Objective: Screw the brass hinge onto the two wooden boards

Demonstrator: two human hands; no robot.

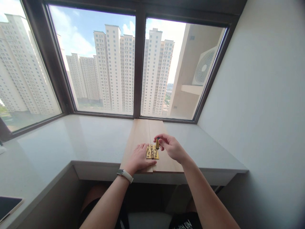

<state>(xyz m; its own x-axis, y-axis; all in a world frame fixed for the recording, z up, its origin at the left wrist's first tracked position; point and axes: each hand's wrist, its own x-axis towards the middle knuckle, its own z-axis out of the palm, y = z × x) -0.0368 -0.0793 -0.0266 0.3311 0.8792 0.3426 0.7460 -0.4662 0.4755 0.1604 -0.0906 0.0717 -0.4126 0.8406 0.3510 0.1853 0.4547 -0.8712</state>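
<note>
Two light wooden boards lie side by side, the left board and the right board meeting at a narrow seam. Across that seam sits a brass-coloured hinge, with small screws on its left leaf. My left hand lies flat on the left board, fingers spread, thumb near the hinge's lower edge. Above the hinge's right leaf, my right hand grips a small screwdriver with a yellow and black handle. Its shaft points down at the right leaf; the tip is too small to make out.
The boards rest on a white windowsill counter with its front edge near me. Dark-framed windows stand behind, and a white wall rises at the right. A dark flat device lies at the lower left.
</note>
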